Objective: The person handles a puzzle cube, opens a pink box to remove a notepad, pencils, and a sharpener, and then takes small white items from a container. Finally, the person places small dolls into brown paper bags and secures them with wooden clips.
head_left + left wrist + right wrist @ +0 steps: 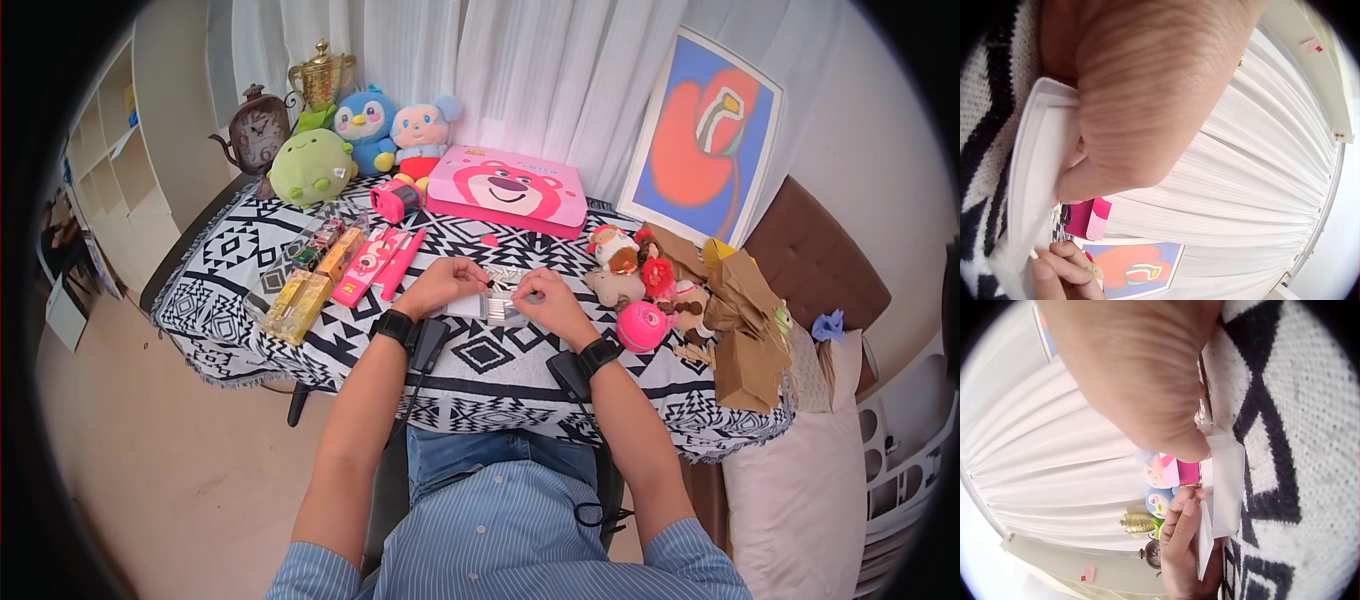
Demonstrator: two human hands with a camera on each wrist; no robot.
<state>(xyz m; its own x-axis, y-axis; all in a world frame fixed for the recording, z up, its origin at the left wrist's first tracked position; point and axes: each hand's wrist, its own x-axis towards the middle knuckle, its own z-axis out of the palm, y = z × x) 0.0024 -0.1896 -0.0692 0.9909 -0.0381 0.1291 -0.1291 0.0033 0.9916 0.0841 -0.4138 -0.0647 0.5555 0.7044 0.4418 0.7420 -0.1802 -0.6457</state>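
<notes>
In the head view, white sticks (497, 310) lie in a clear box (508, 324), the left hand (447, 285) at its left, grip unclear, and the right hand (549, 305) at its right. The left wrist view shows the right hand pinching a white stick (1034, 254); the right wrist view, a lid (1205, 544) beside the box.

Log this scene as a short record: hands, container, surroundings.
Left hand: beside the open lid, fingers bent; grip unclear
Right hand: at the container, apparently pinching a small white stick
Container: clear box, open
Lid: open, on the box's left
Surface: black-and-white patterned cloth
Far side: pink bear-face case, plush toys
Right side: pink ball, brown paper
</notes>
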